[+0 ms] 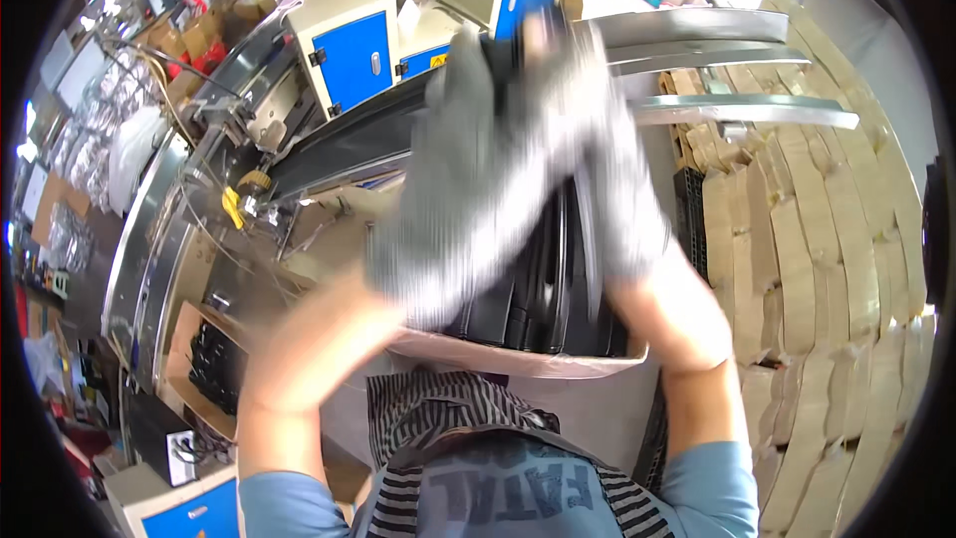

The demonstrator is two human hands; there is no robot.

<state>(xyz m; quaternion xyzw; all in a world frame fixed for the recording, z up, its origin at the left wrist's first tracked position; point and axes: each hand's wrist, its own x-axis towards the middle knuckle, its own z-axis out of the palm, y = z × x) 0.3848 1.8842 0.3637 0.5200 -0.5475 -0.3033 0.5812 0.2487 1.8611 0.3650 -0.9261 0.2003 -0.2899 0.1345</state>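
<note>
Both my hands wear grey knit gloves and are blurred by motion. My left hand and my right hand are raised close together over an open cardboard box held against my body. Between them is a dark, thin object, which both hands seem to grip near its top. The box holds several black plastic parts standing on edge. My forearms come up from the lower edge on either side of the box.
A conveyor machine with cream and blue cabinets curves across the left and top. Metal rails reach right. Stacks of flattened cardboard fill the right side. Another box of black parts sits lower left.
</note>
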